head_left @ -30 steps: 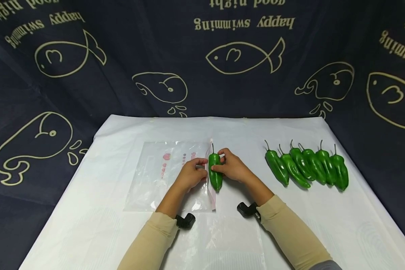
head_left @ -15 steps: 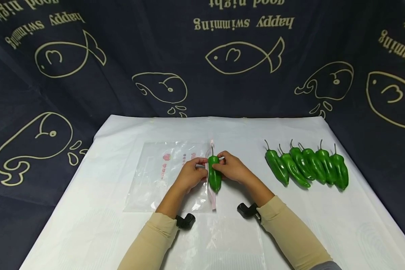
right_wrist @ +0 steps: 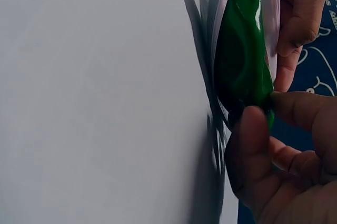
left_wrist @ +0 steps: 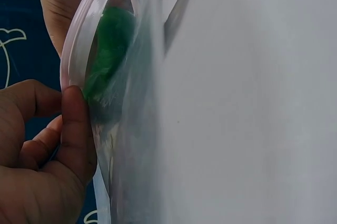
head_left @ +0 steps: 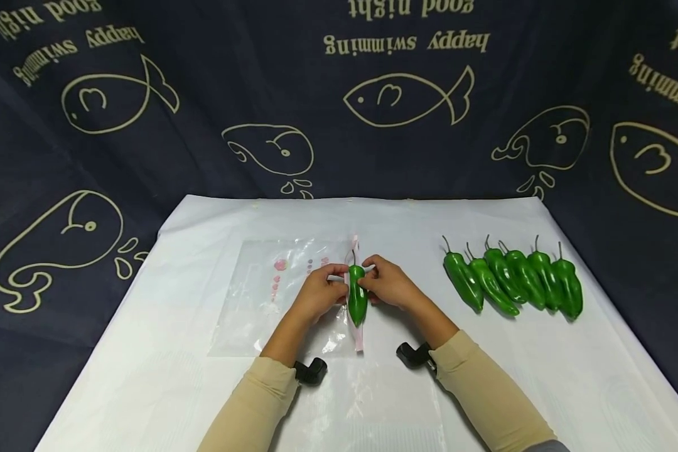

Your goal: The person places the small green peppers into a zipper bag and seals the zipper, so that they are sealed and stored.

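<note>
A clear zip bag (head_left: pixel 245 314) with pink and red prints lies flat, its pink-edged mouth facing right. My left hand (head_left: pixel 321 292) pinches the upper layer of that mouth between thumb and finger; in the left wrist view the rim (left_wrist: pixel 71 50) bows open. My right hand (head_left: pixel 394 284) pinches one green chili pepper (head_left: pixel 357 304) by its side, stem pointing away from me. The pepper (right_wrist: pixel 243 45) sits at the opening between the bag's layers, as the right wrist view shows. Through the film in the left wrist view its green body (left_wrist: pixel 109 45) looks blurred.
Several green peppers (head_left: pixel 511 279) lie side by side on the white-covered table (head_left: pixel 542 376), right of my hands. A dark curtain (head_left: pixel 316 75) with fish drawings hangs behind the table's far edge.
The green pepper has shifted slightly left and toward me, into the bag's mouth, with my right hand moving along. My left hand stays in place on the bag's edge.
</note>
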Tool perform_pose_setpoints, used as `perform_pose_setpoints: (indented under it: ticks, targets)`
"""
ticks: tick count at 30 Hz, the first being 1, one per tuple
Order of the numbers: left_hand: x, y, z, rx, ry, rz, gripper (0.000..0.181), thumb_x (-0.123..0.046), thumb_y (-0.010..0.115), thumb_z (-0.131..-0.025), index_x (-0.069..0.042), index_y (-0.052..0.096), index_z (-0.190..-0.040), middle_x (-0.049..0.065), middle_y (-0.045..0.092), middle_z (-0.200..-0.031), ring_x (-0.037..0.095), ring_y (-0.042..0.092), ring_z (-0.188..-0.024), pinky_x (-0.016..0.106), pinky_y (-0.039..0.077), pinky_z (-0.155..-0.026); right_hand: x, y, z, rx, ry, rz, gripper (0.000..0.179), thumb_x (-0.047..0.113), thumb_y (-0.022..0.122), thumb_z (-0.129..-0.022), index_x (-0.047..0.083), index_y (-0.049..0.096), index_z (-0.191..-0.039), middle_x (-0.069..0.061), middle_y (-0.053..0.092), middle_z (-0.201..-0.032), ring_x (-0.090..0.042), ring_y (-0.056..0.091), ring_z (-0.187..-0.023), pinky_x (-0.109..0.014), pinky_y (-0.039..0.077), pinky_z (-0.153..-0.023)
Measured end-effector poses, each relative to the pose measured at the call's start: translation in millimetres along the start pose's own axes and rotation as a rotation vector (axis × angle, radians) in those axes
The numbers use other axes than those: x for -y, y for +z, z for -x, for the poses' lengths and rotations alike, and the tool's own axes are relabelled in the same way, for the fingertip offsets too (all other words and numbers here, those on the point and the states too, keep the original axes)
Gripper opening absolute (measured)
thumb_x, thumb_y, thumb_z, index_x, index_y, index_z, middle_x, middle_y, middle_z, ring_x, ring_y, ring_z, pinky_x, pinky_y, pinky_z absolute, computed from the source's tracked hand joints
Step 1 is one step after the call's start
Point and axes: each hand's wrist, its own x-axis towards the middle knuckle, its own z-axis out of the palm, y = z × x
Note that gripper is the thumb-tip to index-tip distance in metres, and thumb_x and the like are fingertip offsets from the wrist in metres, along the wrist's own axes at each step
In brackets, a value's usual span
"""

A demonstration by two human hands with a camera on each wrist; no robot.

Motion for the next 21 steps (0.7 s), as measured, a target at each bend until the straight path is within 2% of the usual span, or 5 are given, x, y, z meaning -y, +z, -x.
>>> perform_pose_setpoints:
  ticks: [4, 8, 11, 21]
  targets:
    - [1.1, -1.0, -0.4, -0.005, -0.005, -0.001, 0.047, 0.008, 0.059, -0.081, 0.0, 0.061, -0.128, 0.016, 0.06, -0.116, 0.017, 0.066, -0.079, 0.033, 0.06, -0.07, 0.8, 0.8, 0.1, 0.009, 0.033, -0.096, 0.039, 0.008, 0.062, -0.095, -0.001, 0.05, -0.131, -0.013, 0.063, -0.094, -0.02, 0.061, -0.063, -0.033, 0.057, -0.058]
    - [0.6, -1.7, -0.5, -0.007, -0.001, -0.016, 0.047, 0.007, 0.059, -0.081, 0.0, 0.062, -0.128, 0.016, 0.06, -0.116, 0.017, 0.066, -0.078, 0.032, 0.059, -0.07, -0.5, 0.6, -0.5, 0.021, 0.071, -0.238, 0.044, 0.006, 0.06, -0.096, -0.003, 0.045, -0.136, -0.017, 0.062, -0.099, -0.02, 0.064, -0.065, -0.031, 0.058, -0.06]
    - [-0.7, -2.1, -0.1, -0.009, -0.004, -0.017, 0.046, 0.006, 0.059, -0.082, -0.001, 0.063, -0.127, 0.015, 0.059, -0.117, 0.017, 0.066, -0.08, 0.032, 0.059, -0.071, -1.0, 0.1, -0.5, 0.023, 0.078, -0.3, 0.047, 0.01, 0.06, -0.096, -0.004, 0.042, -0.138, -0.017, 0.06, -0.102, -0.02, 0.067, -0.066, -0.03, 0.058, -0.059]
    - [-4.6, -2.2, 2.0, -0.013, -0.004, -0.038, 0.044, 0.002, 0.061, -0.081, -0.003, 0.064, -0.125, 0.013, 0.059, -0.117, 0.017, 0.066, -0.079, 0.031, 0.059, -0.07, 1.3, -1.0, 0.7, 0.024, 0.081, -0.338, 0.049, 0.018, 0.058, -0.098, 0.0, 0.042, -0.14, -0.02, 0.053, -0.11, -0.024, 0.07, -0.071, -0.028, 0.056, -0.056]
